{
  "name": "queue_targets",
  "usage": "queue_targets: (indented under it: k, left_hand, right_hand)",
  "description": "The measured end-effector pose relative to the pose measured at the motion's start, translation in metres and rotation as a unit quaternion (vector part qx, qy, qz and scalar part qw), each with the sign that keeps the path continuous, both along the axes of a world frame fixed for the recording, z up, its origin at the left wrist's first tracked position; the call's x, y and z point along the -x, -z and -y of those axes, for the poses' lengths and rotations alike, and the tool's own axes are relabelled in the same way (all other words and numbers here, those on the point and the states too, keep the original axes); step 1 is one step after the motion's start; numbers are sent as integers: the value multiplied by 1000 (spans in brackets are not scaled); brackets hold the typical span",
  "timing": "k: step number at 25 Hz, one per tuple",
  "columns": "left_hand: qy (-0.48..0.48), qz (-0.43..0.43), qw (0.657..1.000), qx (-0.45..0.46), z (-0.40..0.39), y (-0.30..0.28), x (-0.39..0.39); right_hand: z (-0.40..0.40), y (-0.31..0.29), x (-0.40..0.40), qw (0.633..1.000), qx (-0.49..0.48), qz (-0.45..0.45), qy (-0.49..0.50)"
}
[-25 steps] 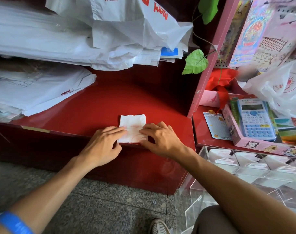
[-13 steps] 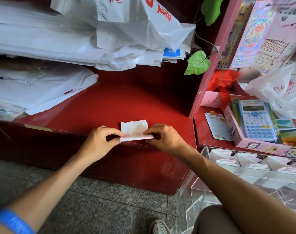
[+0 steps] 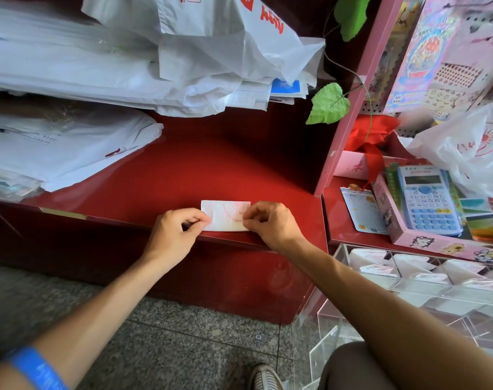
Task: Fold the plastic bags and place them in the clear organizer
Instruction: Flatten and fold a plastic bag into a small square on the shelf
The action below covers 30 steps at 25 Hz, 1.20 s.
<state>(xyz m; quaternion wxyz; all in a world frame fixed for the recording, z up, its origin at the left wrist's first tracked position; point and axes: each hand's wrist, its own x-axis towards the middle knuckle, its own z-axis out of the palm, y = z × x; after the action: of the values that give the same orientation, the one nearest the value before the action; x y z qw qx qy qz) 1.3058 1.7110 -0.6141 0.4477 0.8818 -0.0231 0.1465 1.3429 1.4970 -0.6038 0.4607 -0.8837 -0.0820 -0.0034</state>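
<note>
From the head view, the folded plastic bag (image 3: 225, 215) is now a narrow strip, half as deep as a second ago, lying at the near edge of the red tabletop (image 3: 211, 164). The left hand (image 3: 173, 235) pinches its nine o'clock end, the right hand (image 3: 270, 225) its three o'clock end. The clear organizer (image 3: 338, 319) waits at four o'clock. Red print on the bags is unreadable.
</note>
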Motion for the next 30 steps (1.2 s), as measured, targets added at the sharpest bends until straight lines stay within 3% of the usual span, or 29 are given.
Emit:
queue_targets:
  k: [8,10,12,14,16,19,22,26,30]
  left_hand:
    - [-47,9,987,-154,9,9,-6]
    - [-55,45,977,-201,9,8,-5]
    - [-20,87,955,-282,11,8,-4]
    - [65,3,948,-312,15,2,-2]
    - [119,-69,933,-333,21,5,1]
    - [130,17,912,-388,19,10,1]
    - [159,107,907,-374,18,7,-7]
    - [208,77,936,-275,36,-14,-8]
    - [209,25,963,-166,73,-27,-3]
  right_hand:
    - [2,2,2,988,134,33,-68]
    - [3,3,3,981,170,57,-78]
    - [4,5,6,968,205,116,-92]
    - [4,4,9,945,260,148,-129]
    - [2,5,10,914,343,117,-183]
    - [2,5,9,885,405,102,-206]
    - [8,0,11,898,374,157,-171]
    - [29,-4,16,939,236,165,-188]
    - [75,-22,25,988,39,56,-136]
